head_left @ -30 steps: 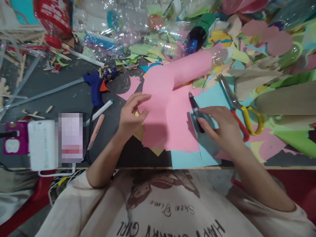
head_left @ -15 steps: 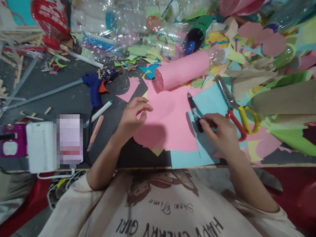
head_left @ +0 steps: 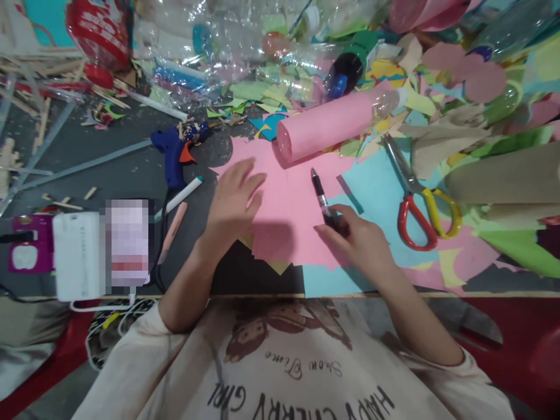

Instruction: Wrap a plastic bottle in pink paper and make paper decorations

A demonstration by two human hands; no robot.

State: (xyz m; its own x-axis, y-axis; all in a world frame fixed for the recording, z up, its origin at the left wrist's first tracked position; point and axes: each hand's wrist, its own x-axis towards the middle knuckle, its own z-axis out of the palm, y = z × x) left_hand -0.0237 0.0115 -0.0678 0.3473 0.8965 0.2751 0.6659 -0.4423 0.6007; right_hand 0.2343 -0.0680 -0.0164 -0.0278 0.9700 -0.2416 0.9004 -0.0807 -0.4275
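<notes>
Black pen (head_left: 319,189) at pink paper's (head_left: 284,210) right half, near end clamped between thumb and fingers of right hand (head_left: 365,239). Left hand (head_left: 231,201) at paper's left edge, fingers slightly apart; cannot tell if touching. Pink-wrapped bottle (head_left: 328,125) lies at paper's far edge. Scissors (head_left: 417,201) open-handled to right, partly on blue paper (head_left: 371,175); glue gun (head_left: 172,157) to left on dark bench (head_left: 118,181).

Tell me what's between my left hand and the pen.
The head view shows only pink paper between your left hand and the pen in your right hand.
</notes>
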